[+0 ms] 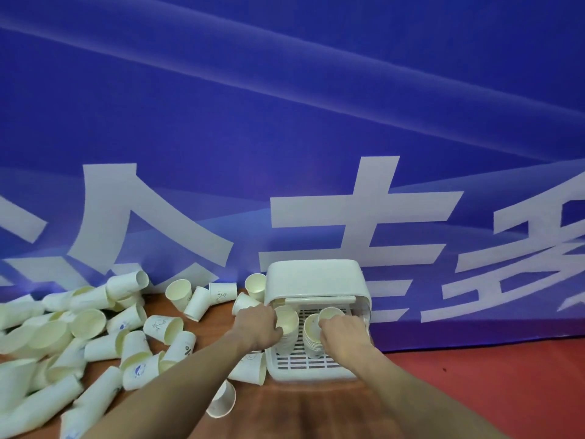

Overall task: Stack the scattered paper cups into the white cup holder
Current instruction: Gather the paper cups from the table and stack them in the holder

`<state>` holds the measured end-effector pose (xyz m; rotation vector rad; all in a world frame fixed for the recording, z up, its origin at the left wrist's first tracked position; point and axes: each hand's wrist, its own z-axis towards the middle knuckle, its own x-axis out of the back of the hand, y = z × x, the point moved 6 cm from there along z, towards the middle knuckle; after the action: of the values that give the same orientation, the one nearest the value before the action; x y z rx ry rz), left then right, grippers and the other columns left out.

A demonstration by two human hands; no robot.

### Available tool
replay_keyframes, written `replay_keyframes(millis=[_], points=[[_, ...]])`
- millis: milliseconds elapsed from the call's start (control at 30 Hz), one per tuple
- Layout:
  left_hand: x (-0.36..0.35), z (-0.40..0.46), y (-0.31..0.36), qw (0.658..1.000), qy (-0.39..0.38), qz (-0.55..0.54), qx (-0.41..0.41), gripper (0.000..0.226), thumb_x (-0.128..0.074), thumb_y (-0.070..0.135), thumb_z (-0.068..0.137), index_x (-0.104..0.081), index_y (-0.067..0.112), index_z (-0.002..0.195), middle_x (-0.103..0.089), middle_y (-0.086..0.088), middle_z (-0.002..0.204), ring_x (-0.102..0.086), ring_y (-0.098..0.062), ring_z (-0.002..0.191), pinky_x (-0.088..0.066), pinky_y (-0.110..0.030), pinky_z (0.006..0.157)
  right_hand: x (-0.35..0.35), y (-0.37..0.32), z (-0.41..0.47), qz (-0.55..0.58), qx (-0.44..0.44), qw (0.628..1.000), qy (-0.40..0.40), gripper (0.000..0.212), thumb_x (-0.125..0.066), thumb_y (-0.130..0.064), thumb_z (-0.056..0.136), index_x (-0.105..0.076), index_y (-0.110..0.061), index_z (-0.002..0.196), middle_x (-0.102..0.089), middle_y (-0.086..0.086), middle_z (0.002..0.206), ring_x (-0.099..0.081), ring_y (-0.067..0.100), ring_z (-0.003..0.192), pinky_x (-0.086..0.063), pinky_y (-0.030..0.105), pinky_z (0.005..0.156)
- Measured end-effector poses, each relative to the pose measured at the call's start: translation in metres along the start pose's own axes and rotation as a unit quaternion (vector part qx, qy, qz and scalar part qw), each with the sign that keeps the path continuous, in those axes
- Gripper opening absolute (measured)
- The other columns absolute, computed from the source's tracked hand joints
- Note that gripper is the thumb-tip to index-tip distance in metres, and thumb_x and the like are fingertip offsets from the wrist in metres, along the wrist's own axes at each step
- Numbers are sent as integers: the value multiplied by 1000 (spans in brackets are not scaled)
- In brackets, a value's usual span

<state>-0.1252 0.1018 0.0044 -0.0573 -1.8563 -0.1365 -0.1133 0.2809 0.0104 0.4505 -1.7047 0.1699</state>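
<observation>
The white cup holder (pixel 316 282) stands at the table's back with its lid raised over a slotted tray (pixel 311 364). Two stacks of paper cups rise from the tray. My left hand (pixel 258 324) grips the left stack (pixel 286 323) near its top. My right hand (pixel 343 331) holds a paper cup (pixel 330 313) above the right stack (pixel 311 334), fingers curled round its rim. Scattered paper cups (pixel 88 324) lie in a heap to the left, many on their sides, some nested in short tubes.
A blue banner (pixel 285 122) with large white characters hangs right behind the holder. The wooden table (pixel 300 407) meets a red surface (pixel 490 375) on the right. A few loose cups (pixel 223 400) lie by the holder's front left corner.
</observation>
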Motion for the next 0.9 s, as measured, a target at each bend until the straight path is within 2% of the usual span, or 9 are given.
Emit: replay_keyframes(millis=[167,333,433,600,733,900], points=[[-5,-2,-20,1000,-15,3,18,31,-49,51,87,-63,23,86,-68,-1,92,-62,-21,82,-47,-29,66,-12,-16,9,-38,42,998,-36,29,-57,-5,83,-60,-14,111,-69,9,103,-65,32,96,-36,34,67],[-10,-2,-44,999,-20,1,40,33,-49,51,87,-64,23,97,-67,0,99,-64,-21,90,-49,-30,72,-24,-23,22,-55,47,994,-76,32,-60,-3,83,-62,-13,113,-68,10,109,-64,32,103,-42,35,75],[-13,-3,-55,998,-24,-10,48,33,-51,50,87,-66,23,99,-68,1,97,-64,-19,88,-54,-31,77,-31,-22,28,-69,48,992,-95,33,-60,-2,83,-62,-14,114,-68,8,111,-65,30,104,-47,35,80],[-15,-4,-69,998,-27,-11,56,31,-53,50,86,-67,23,94,-69,1,95,-65,-20,88,-55,-32,80,-43,-25,32,-62,54,989,-121,27,-55,-14,93,-60,-15,119,-66,7,117,-62,29,108,-48,36,85],[-9,-7,-78,998,-20,2,53,26,-50,50,84,-60,26,85,-68,1,93,-64,-21,86,-52,-31,75,-34,-28,33,-41,54,991,-115,29,-46,-27,97,-60,-14,120,-64,7,119,-61,29,110,-46,35,87],[5,-15,-82,998,3,0,56,25,-50,49,87,-54,26,79,-67,3,90,-63,-19,83,-51,-30,74,-3,-46,33,-21,67,994,-80,32,-42,-27,96,-62,-12,115,-64,9,119,-61,30,109,-47,37,85]])
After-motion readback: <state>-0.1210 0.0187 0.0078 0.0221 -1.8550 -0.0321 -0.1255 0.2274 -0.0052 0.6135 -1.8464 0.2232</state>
